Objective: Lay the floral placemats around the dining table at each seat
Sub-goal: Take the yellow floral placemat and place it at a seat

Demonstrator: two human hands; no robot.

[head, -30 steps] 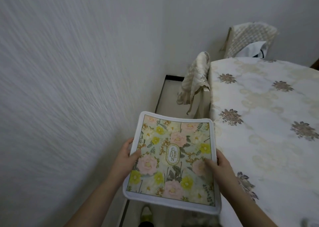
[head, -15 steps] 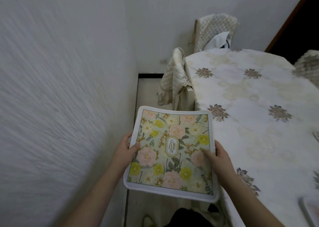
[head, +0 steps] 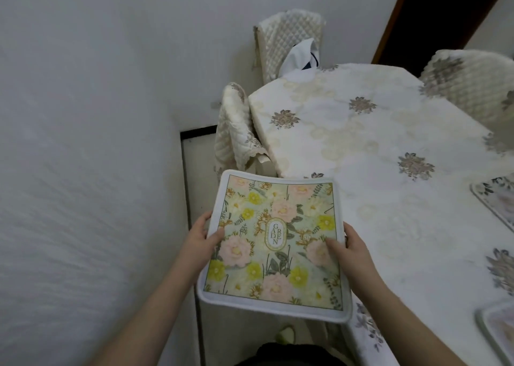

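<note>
soft rounded floral placemat (head: 275,243), two-handed grip.

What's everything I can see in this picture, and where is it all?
Held placemat: one, floral pastel with white border, between both hands, beside the table's near-left edge.
Laid placemats: two, partly cut off at the right edge, one mid-right, one lower right.
Table: one, cream cloth with grey-brown flowers, right side.
Chairs: three, cream quilted covers; left side, far end, far right.
Wall: white, left and back.
Doorway: dark, top right.
Left hand: grips the mat's left edge.
Right hand: grips its right edge.
</note>
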